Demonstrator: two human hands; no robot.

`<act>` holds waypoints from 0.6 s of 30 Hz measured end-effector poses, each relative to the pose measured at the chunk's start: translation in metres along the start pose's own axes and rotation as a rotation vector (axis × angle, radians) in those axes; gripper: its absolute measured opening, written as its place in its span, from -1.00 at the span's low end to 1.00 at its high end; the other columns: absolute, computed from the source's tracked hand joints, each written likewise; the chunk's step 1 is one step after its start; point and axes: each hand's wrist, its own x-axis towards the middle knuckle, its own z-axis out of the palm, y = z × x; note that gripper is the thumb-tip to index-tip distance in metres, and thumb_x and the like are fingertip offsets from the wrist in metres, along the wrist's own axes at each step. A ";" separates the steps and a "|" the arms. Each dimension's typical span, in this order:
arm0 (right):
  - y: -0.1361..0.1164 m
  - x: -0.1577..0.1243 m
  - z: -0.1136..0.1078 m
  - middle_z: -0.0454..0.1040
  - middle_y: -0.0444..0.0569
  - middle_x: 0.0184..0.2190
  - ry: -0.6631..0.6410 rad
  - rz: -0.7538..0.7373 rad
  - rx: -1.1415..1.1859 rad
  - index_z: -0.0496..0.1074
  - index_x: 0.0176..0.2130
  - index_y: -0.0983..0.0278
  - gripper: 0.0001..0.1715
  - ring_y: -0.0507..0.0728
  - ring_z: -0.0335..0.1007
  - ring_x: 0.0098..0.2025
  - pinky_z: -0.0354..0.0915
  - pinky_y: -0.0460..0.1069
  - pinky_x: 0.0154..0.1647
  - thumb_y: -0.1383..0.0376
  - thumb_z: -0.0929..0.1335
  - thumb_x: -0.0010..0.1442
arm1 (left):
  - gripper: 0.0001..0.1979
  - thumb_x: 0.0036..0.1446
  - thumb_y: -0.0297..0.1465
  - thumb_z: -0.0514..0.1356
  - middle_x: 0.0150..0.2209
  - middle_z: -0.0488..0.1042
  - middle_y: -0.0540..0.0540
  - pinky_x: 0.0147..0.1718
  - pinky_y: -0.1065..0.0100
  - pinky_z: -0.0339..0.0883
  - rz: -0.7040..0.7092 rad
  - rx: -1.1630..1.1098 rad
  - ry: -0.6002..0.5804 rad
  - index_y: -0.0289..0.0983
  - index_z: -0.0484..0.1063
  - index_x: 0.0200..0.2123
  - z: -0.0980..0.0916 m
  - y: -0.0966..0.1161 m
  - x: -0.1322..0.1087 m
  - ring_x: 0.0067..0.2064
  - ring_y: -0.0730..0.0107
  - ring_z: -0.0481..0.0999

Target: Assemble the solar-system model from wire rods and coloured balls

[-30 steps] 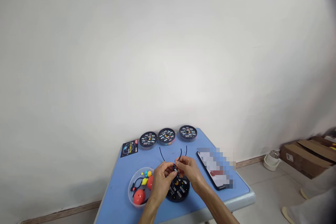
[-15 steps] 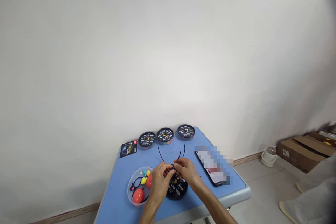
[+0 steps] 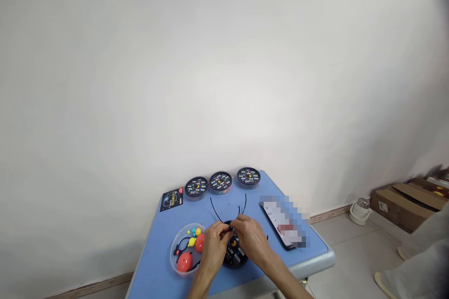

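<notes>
My left hand [image 3: 215, 245] and my right hand [image 3: 249, 237] meet fingertip to fingertip, both pinched closed. Thin black cord [image 3: 216, 210] runs out from between the fingers, with several ends curving up and away. Exactly what sits inside the pinch is hidden. Beneath my hands lies a round black printed lid [image 3: 234, 258], partly covered by them. Left of my left hand stands a clear round tub [image 3: 172, 261] holding a red ball [image 3: 184, 262], another red ball [image 3: 199, 243], a yellow piece [image 3: 191, 242], small coloured beads and black cord.
Three round printed tins, the left [image 3: 196, 188], middle [image 3: 220, 181] and right [image 3: 249, 176], line the back of the blue table [image 3: 150, 261] near the wall. A black card [image 3: 171, 200] lies back left, a phone [image 3: 280, 224] right. Cardboard boxes [image 3: 396, 205] and a person's legs [image 3: 417, 261] are beyond.
My right hand has turned and its fingers have closed in nearer to my left fingertips. The cord ends shifted slightly; my left hand stays almost in place.
</notes>
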 end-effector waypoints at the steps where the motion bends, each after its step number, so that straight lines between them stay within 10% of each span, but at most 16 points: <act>1: 0.001 0.001 0.001 0.52 -0.06 -0.45 -0.011 -0.006 -0.009 0.54 -0.46 0.26 -0.61 0.06 0.40 -0.43 -0.03 -0.05 -0.48 0.57 0.23 0.17 | -0.86 -0.04 -0.47 0.15 -0.51 0.41 0.01 -0.42 0.37 0.17 -0.008 0.005 -0.003 -0.24 0.50 -0.54 0.001 -0.002 0.000 -0.43 0.37 0.38; 18: 0.009 -0.005 0.004 0.54 0.07 -0.33 -0.074 -0.064 -0.104 0.55 -0.18 0.30 -0.59 0.21 0.53 -0.27 0.27 -0.02 -0.35 0.54 0.18 0.24 | -0.75 -0.04 -0.52 0.22 -0.46 0.59 -0.01 -0.45 0.45 0.35 -0.216 0.046 -0.033 -0.30 0.59 -0.24 0.002 0.003 -0.008 -0.41 0.38 0.54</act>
